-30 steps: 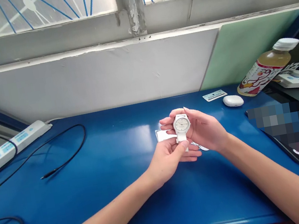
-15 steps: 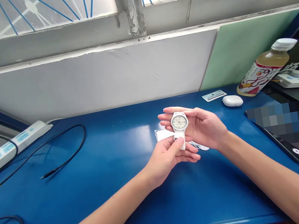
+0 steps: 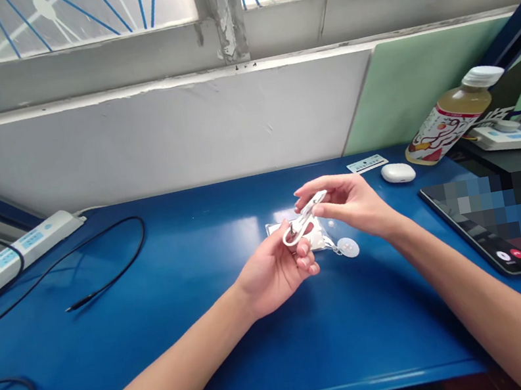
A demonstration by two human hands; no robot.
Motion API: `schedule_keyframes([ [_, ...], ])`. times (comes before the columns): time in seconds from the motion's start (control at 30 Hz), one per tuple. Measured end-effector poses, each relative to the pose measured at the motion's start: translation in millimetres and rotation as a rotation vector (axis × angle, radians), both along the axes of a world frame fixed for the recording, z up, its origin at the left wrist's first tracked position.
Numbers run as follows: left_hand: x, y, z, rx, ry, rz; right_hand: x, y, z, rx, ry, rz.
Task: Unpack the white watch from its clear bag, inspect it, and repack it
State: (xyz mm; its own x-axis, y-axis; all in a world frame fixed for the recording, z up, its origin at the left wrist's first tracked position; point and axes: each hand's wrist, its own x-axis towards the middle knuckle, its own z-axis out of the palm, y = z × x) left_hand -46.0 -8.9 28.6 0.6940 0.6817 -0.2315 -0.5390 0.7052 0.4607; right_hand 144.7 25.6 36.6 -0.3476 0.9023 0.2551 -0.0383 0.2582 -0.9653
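Note:
A white wristwatch is held above the table, turned edge-on so that its dial is out of sight. Its strap bends into a loop near my left hand, whose thumb and fingers close around that lower end. My right hand pinches the upper end between thumb and fingertips. Beneath the hands lies a white packet in what looks like clear wrapping, partly hidden. A round whitish disc, with a small chain or cord beside it, rests at the packet's right.
On the blue table, a white earbud case, a card, a drink bottle and a phone are at the right. A power strip and black cable lie left. Another power strip is far right.
The watch has turned from dial facing up to edge-on, its strap now looped. My right hand has gone from an open palm behind it to a pinch. More of the packet and disc shows.

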Motion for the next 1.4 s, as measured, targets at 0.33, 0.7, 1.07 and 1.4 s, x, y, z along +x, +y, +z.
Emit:
schedule_keyframes([
  [0.33, -4, 2, -5.0, 0.69, 0.573, 0.245, 23, -3, -11.6, 0.136, -0.247, -0.434],
  [0.7, -19, 24, -28.8, 1.698, 1.354, 0.124, 37, 1, -19.9, 0.128, -0.732, -0.493],
  [1.07, -23, 26, -23.8, 1.64, 1.338, -0.033, 50, -7, -32.7, 0.103, -1.069, -0.47],
  [1.4, -22, 25, -27.7, 1.663, 1.342, 0.066, 37, -14, -35.9, 0.142, -0.811, -0.415],
])
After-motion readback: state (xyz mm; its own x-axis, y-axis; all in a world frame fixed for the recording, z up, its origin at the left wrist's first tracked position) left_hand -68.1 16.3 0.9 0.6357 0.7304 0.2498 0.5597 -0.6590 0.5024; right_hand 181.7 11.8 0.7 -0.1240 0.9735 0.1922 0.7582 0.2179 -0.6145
